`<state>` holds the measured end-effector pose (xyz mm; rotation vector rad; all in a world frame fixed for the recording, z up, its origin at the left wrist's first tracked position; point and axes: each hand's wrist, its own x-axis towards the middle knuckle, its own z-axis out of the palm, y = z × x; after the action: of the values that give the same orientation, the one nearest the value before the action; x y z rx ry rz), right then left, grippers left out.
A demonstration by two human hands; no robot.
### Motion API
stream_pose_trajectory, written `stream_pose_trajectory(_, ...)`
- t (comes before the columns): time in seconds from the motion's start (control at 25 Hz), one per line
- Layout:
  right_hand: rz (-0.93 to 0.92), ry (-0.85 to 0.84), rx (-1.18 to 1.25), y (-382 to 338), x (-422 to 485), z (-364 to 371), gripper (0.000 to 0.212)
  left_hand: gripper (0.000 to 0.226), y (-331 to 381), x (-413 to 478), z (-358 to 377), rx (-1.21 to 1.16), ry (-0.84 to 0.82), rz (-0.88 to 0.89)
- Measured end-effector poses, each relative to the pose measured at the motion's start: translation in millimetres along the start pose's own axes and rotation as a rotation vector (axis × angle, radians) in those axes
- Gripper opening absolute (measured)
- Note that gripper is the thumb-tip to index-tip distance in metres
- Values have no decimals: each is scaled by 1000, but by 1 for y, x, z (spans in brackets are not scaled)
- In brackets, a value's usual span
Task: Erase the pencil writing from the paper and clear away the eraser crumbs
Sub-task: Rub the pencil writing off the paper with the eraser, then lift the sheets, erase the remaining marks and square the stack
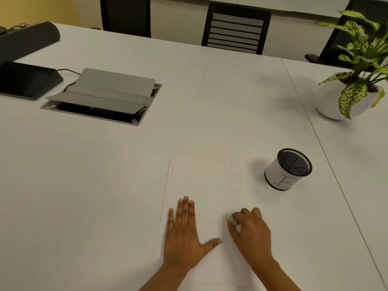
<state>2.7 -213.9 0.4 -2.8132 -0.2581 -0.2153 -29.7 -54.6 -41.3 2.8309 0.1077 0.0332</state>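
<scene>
White tabletop (210, 101) with seam at right. Near front edge: stacked paper (206, 179). Just right of paper: mesh pen cup (281, 175), upright. Far right: potted plant (327, 101). Left: open cable hatch (105, 95), black wedge console (25, 79), dark cylindrical bar (27, 38).

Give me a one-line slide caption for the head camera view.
Erasing: left hand flat on the paper, right hand pinching an eraser, dark crumbs scattered, mesh pen cup nearby.

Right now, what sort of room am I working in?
Most likely an office meeting room: a long white table with a built-in cable box, a mesh-backed office chair on the far side, and a potted plant.
</scene>
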Motion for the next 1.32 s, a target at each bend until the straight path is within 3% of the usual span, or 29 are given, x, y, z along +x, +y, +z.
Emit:
stream_pose_trajectory(0.08,192,-25,-2,3,12,0,16,112,-1,-1,2,0,18,12)
stream_pose_trajectory(0.16,386,-67,172,0,13,2,24,107,-1,-2,1,-6,41,27)
stream_pose_trajectory(0.32,770,-103,957,-2,4,-5,22,71,-3,3,-5,-104,113,46)
stream_pose_trajectory(0.44,939,-232,1428,-4,2,-14,17,46,10,11,-14,-534,76,-7)
stream_pose_trajectory(0.52,1004,-312,1614,-11,2,-20,15,54,24,15,-24,-874,-53,-82)
stream_pose_trajectory(0.6,1041,-367,1740,-16,1,-24,19,66,34,19,-31,-1000,-209,-83)
stream_pose_trajectory(0.84,980,-482,1736,-15,-1,-34,19,34,35,27,-44,-1126,-295,-27)
stream_pose_trajectory(1.04,881,-608,1608,-4,3,-39,22,29,28,30,-54,-1228,-413,-24)
stream_pose_trajectory(1.32,854,-627,1574,5,6,-39,17,18,28,34,-61,-1243,-521,0)
